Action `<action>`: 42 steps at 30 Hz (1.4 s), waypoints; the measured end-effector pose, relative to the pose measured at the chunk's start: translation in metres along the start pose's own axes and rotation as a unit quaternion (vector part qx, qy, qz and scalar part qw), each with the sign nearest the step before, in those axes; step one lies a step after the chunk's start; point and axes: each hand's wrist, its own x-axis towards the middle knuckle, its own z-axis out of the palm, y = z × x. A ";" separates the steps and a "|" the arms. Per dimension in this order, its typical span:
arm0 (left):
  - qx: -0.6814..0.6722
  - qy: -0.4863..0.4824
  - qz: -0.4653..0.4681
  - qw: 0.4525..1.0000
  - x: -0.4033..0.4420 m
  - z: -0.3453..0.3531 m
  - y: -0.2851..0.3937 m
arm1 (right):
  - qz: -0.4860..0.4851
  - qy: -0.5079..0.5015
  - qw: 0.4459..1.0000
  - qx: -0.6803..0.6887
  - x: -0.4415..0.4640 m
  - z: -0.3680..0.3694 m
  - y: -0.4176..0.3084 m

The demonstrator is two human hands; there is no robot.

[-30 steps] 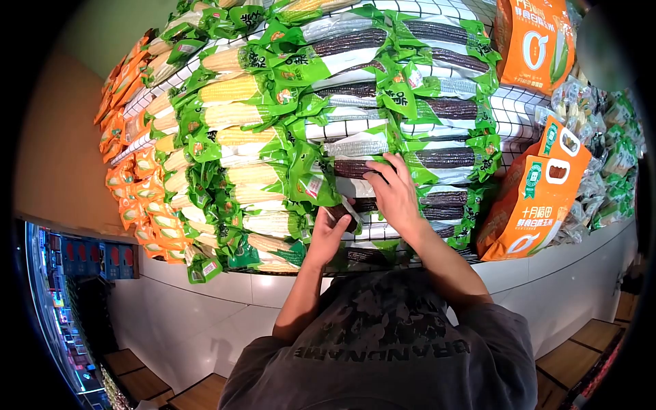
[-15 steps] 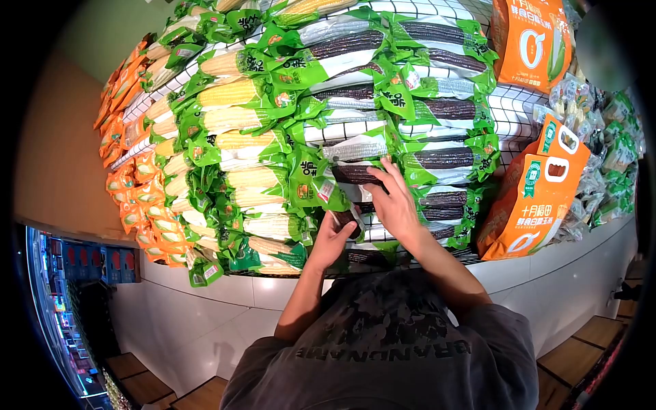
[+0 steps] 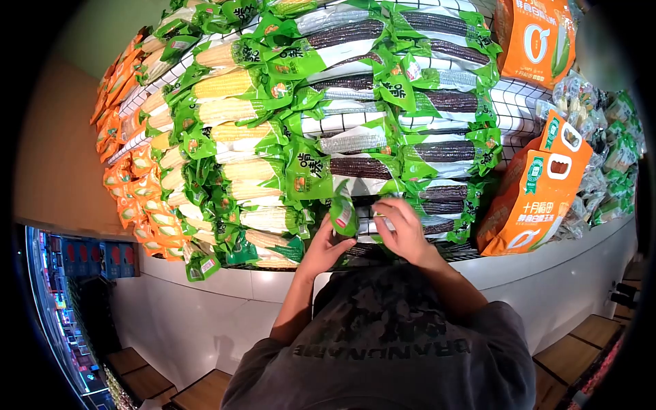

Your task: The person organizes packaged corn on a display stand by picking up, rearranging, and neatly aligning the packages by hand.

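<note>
My left hand (image 3: 327, 248) is wrapped around a packet of black corn (image 3: 344, 213) at the front edge of the display. The green end of that packet, with a small white and red label, points up and away from me. Just right of it is my right hand (image 3: 406, 234), fingers slightly bent and apart over the front rows; I see nothing held in it. Beyond both hands lies another black corn packet (image 3: 359, 167), flat in its row. What is under my right fingertips is partly hidden.
Yellow and pale corn packets (image 3: 249, 171) fill rows on the left, with orange packets (image 3: 147, 222) farther left. More black corn packets (image 3: 444, 152) lie to the right. An orange carry box (image 3: 536, 198) stands at the right edge. A white counter front (image 3: 205, 294) runs below.
My right hand has drawn back toward me, off the flat black corn packet. The packet in my left hand has moved closer to me and tipped more upright.
</note>
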 end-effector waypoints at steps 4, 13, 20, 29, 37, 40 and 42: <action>0.081 -0.064 0.040 0.994 -0.001 0.011 0.012 | 0.063 -0.097 0.993 0.036 -0.036 -0.004 -0.004; -0.032 -0.027 0.014 0.999 -0.002 0.079 0.031 | 0.142 -0.066 0.987 0.020 -0.069 -0.033 -0.032; 0.082 -0.091 0.061 0.991 -0.004 0.104 0.028 | 0.193 0.014 0.981 0.016 -0.086 -0.044 -0.042; 0.159 -0.130 0.200 0.958 0.021 0.134 0.060 | 0.165 0.102 0.977 -0.090 -0.019 -0.140 -0.039; 0.229 0.097 0.199 0.948 0.029 0.130 0.030 | 0.004 -0.050 0.912 -0.408 0.084 -0.205 0.001; 0.274 0.179 0.196 0.925 0.032 0.112 0.026 | 0.010 -0.118 0.891 -0.439 0.112 -0.203 0.032; 0.421 0.184 0.195 0.866 0.033 0.105 0.022 | -0.011 -0.105 0.903 -0.417 0.121 -0.195 0.044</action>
